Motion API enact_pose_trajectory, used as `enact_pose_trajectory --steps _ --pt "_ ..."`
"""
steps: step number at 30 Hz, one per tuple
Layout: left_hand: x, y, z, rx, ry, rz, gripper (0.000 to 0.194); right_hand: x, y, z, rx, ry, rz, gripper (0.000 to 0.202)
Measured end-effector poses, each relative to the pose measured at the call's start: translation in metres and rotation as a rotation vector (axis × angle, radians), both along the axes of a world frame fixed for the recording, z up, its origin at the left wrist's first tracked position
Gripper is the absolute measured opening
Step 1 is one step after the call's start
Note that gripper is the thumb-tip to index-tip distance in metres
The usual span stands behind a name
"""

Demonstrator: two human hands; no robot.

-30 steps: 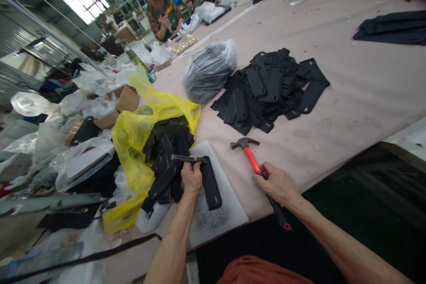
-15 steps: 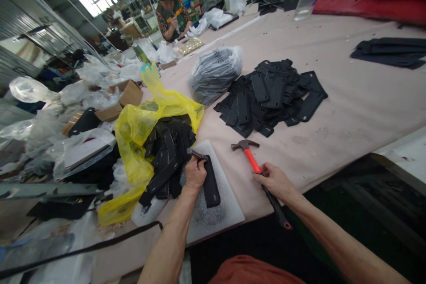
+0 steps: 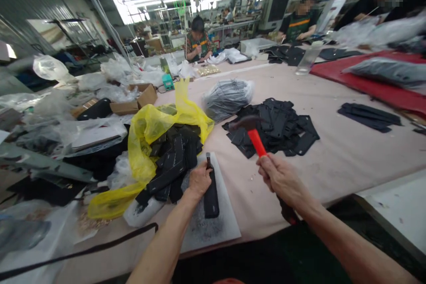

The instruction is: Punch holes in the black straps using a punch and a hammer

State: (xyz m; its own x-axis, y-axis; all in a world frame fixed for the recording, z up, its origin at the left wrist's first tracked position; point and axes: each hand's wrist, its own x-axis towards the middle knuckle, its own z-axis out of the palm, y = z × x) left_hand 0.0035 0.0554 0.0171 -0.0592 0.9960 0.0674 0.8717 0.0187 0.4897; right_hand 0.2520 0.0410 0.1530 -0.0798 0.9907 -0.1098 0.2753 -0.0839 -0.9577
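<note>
The tabletop [image 3: 336, 173], covered in pale pinkish sheeting with creases and faint stains, spreads beyond and to the right of both hands' fingers, in a workshop with long ceiling lights; three people sit or stand past its far side, one [image 3: 199, 48] ahead of the left fingers, two farther right. The fingers of the left hand [image 3: 200, 180] are closed around a short metal tool [image 3: 208, 159], its blunt top sticking up above them, over the upper part of a black piece [image 3: 211, 197] on a white board [image 3: 228, 219]. The fingers of the right hand [image 3: 281, 177] are wrapped round the hammer [image 3: 257, 143], its claw head raised beyond them and to their left. The table's near edge runs just below the board and slants upward to the right of the right fingers, while plain sheeting lies between the board and the right hand and stretches off to that hand's right. Left of the left fingers, a thin, crinkled yellow bag [image 3: 141, 135] gapes around matte black pieces [image 3: 176, 153]. Ahead of the right fingers sits a loose pile [image 3: 279, 120] of flat, oblong black pieces, some with small slots near their ends, and beside it a rounded bundle [image 3: 228, 97] in cloudy plastic. The board is flat and straight-edged, its surface speckled grey below the left fingers; the black piece on it is long and narrow with rounded corners. The hammer's visible shaft is smooth bright red, its head dark and blurred.
</note>
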Motion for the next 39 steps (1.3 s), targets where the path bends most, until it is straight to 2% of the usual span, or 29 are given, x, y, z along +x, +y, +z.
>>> enact_pose_trajectory --steps 2,3,4,6,9,11,12,13,15,17,18,19,23,25,28,31,33,34,36,39 --pt "-0.001 0.000 0.001 0.004 0.002 -0.008 0.022 -0.007 0.003 0.044 0.342 -0.144 -0.050 0.036" --pt "-0.001 0.000 0.002 0.006 0.003 -0.011 0.022 -0.012 0.002 0.058 0.483 -0.217 -0.095 0.034" --pt "-0.001 0.000 0.002 0.009 0.002 -0.016 0.022 -0.016 0.001 0.065 0.596 -0.294 -0.125 0.032" --pt "-0.002 0.000 0.003 0.022 -0.008 -0.027 0.022 -0.023 -0.002 0.059 0.738 -0.465 -0.077 0.032" --pt "-0.002 0.000 0.003 0.032 -0.026 -0.032 0.021 -0.023 -0.002 0.035 0.713 -0.794 0.256 0.030" --pt "-0.002 0.000 0.003 0.029 -0.029 -0.037 0.021 -0.019 0.003 0.037 0.638 -0.928 0.409 0.027" --pt "-0.002 0.000 0.003 0.026 -0.030 -0.039 0.021 -0.018 0.005 0.045 0.631 -0.931 0.408 0.027" --pt "-0.002 0.000 0.003 0.024 -0.029 -0.040 0.021 -0.017 0.008 0.057 0.655 -0.888 0.350 0.027" --pt "-0.002 0.000 0.002 0.024 -0.025 -0.035 0.021 -0.020 0.010 0.079 0.757 -0.710 0.090 0.028" --pt "-0.003 0.000 0.002 0.021 -0.016 -0.026 0.021 -0.025 0.007 0.086 0.822 -0.534 -0.186 0.033" --pt "-0.003 0.001 0.002 0.018 -0.011 -0.025 0.021 -0.028 0.005 0.082 0.811 -0.515 -0.224 0.037" --pt "-0.003 0.001 0.002 0.010 -0.007 -0.025 0.021 -0.029 0.002 0.073 0.785 -0.534 -0.199 0.039" --pt "-0.002 0.001 0.003 -0.035 0.006 -0.013 0.021 -0.015 -0.005 0.026 0.513 -0.864 0.301 0.029" --pt "-0.003 0.001 0.003 -0.035 0.011 -0.006 0.020 0.001 -0.004 0.009 0.378 -0.960 0.405 0.025" --pt "-0.003 0.001 0.002 -0.025 0.007 -0.002 0.021 0.022 0.002 -0.020 0.188 -0.883 0.353 0.029" --pt "-0.004 0.000 0.002 -0.029 -0.011 -0.004 0.022 0.034 0.007 -0.065 -0.027 -0.775 0.263 0.035" --pt "-0.004 0.000 0.003 -0.039 -0.026 -0.006 0.022 0.035 0.007 -0.096 -0.101 -0.811 0.217 0.034" --pt "-0.004 0.000 0.004 -0.049 -0.031 -0.005 0.022 0.033 0.005 -0.107 -0.097 -0.849 0.196 0.032" --pt "-0.004 0.001 0.005 -0.068 -0.037 0.003 0.022 0.024 -0.002 -0.119 0.023 -0.926 0.158 0.032" --pt "-0.003 0.000 0.006 -0.053 -0.074 0.001 0.022 -0.006 -0.020 -0.114 0.326 -0.927 0.183 0.047"
